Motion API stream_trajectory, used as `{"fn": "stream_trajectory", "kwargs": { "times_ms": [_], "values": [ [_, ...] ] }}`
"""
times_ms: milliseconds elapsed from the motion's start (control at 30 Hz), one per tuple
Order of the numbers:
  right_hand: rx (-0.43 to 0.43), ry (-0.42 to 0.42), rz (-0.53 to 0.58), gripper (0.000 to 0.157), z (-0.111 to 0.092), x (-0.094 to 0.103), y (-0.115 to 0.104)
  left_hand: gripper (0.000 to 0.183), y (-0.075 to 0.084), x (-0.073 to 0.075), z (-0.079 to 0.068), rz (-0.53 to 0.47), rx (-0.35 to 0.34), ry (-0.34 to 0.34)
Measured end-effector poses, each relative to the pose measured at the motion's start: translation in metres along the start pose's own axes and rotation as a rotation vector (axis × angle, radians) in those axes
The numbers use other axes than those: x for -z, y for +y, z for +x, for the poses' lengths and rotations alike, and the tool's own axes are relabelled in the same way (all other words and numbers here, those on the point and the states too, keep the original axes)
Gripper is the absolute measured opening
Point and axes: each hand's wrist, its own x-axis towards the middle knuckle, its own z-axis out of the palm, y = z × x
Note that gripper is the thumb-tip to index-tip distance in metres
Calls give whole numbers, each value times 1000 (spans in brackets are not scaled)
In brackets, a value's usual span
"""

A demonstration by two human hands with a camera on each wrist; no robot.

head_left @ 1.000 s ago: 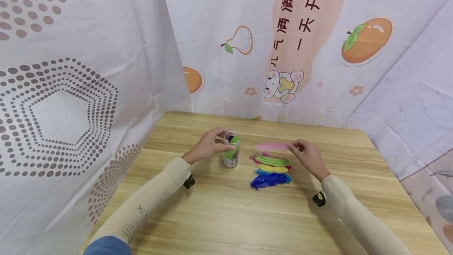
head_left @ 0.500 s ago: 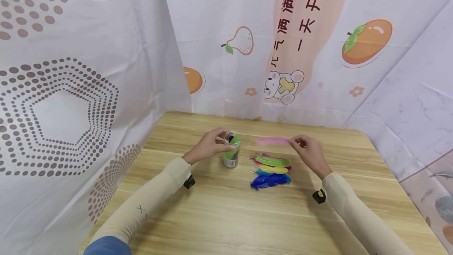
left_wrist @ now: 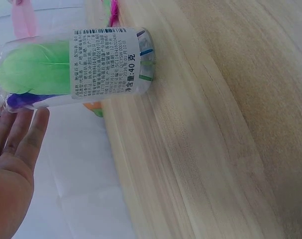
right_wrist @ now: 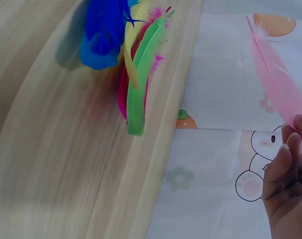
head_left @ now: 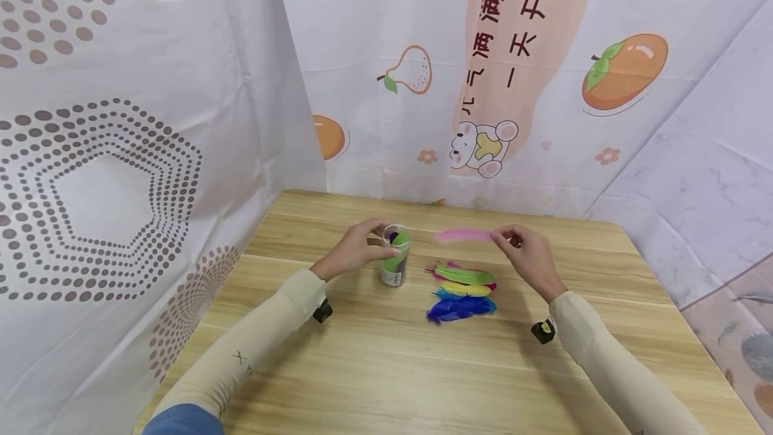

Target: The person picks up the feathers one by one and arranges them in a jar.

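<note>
My left hand steadies a clear plastic jar upright on the table, its fingers behind the neck and its thumb across the front. A green feather and a purple feather show through the jar's wall, above a white printed label. My right hand pinches a pink feather by one end, raised over the table with its other end pointing left toward the jar. Below that lies a heap of feathers: a green feather, a yellow feather and blue feathers, with magenta ones partly covered.
A pale wooden table carries everything. Printed white curtains hang along its back edge and left side. A marbled sheet hangs at the right.
My right hand has lifted the pink feather up and slightly away from the heap. The left hand and the jar have stayed in place.
</note>
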Motion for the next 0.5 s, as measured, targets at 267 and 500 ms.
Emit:
{"fn": "stream_trajectory", "kwargs": {
  "times_ms": [267,500],
  "values": [
    [6,16,8,24,3,2,-9,52,0,-1,0,0,0,-2],
    [18,35,33,21,7,4,-16,51,1,0,0,2,10,0]
  ]
}}
